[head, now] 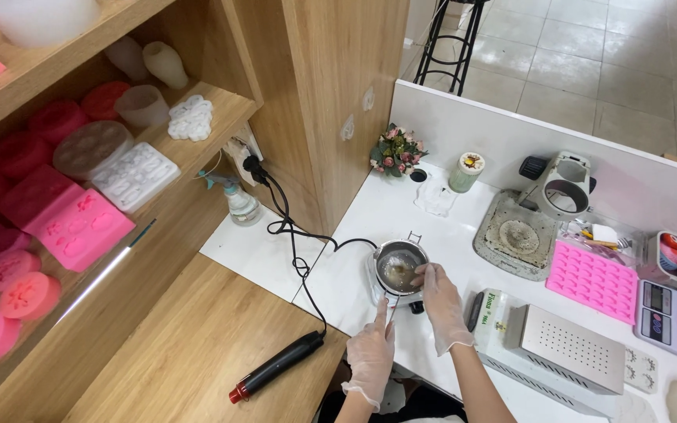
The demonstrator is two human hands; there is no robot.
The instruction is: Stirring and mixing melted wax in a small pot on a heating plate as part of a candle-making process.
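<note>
Your gloved left hand [371,352] pinches the handle of the small metal pot [400,266], which sits on the white counter [354,266] just right of the black cord [295,235]. Your right hand [439,301] hovers over the pot's rim, fingers curled around something thin I can't make out. The heat gun [276,366] lies on the wooden table [190,345] nearby.

Both the left hand [371,354] and the right hand [440,301] are covered by thin, translucent, slightly wrinkled gloves. At the frame's centre a small pot [400,266] of shiny, reflective metal is seen. The white counter [354,274] looks smooth and faintly glossy, while the lower-left table [182,345] is matt, grained wood. The heat gun [276,366] is of black matt plastic. At right, a pink mould [593,280] looks soft, matt and rubbery.
</note>
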